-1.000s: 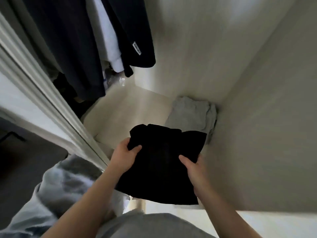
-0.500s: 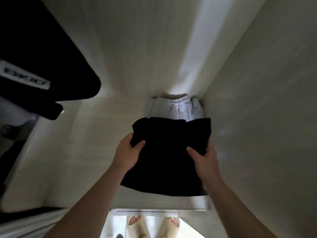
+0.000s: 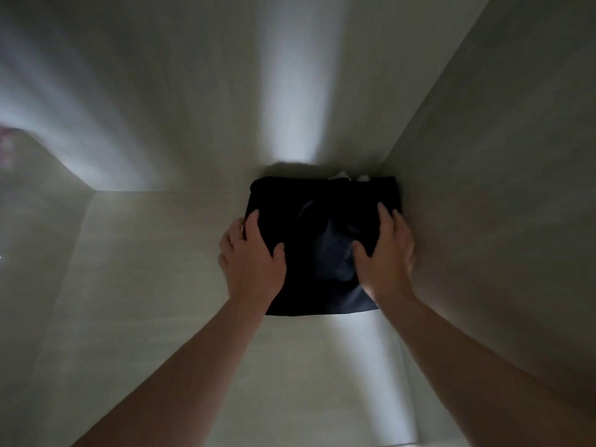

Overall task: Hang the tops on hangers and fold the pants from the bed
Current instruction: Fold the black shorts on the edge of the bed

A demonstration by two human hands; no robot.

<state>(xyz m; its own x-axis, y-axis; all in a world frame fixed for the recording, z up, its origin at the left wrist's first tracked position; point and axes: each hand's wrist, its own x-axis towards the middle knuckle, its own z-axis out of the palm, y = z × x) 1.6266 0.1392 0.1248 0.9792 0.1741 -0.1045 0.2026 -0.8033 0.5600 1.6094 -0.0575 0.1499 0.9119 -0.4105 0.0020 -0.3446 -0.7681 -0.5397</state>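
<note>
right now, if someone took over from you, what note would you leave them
Left hand: flat on the left edge of the folded black pants, fingers straight.
Right hand: flat on their right side.
The pants lie in the back right corner of the shelf, atop a pale garment that peeks out behind.
Done: this pair is folded and stacked.
Left: lift both hands off. The bed and tops are out of view, so check there.

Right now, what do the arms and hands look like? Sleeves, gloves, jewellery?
Bare: the left forearm and right forearm show no sleeves up to the frame edge. The left hand and right hand wear no gloves, and no watch, band or ring shows. Dim light could hide small marks.
</note>
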